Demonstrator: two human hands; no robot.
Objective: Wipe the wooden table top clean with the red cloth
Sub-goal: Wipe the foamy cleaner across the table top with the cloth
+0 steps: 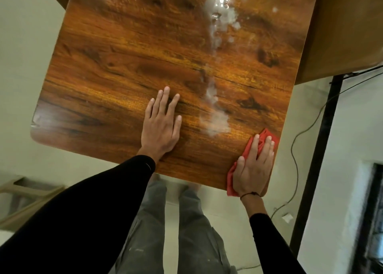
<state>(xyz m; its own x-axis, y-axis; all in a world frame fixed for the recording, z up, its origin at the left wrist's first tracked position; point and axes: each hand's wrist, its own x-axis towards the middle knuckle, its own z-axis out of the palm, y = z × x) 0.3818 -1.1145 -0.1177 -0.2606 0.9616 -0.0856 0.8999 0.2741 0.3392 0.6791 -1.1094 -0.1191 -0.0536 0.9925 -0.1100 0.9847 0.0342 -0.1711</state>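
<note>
The wooden table top point(116, 70) fills the upper part of the head view, glossy with dark grain. A whitish smear point(217, 120) runs down its middle from the far edge toward me. My left hand point(161, 126) rests flat on the wood near the front edge, fingers straight. My right hand point(256, 168) presses flat on the red cloth point(249, 149) at the table's near right corner. Part of the cloth hangs over the front edge beneath my palm.
A brown box-like surface point(342, 31) stands beyond the table's right edge. A black post point(323, 141) and a cable point(294, 149) run down the right side over a pale floor. A beige frame point(27, 192) lies at the lower left. My legs stand below the table edge.
</note>
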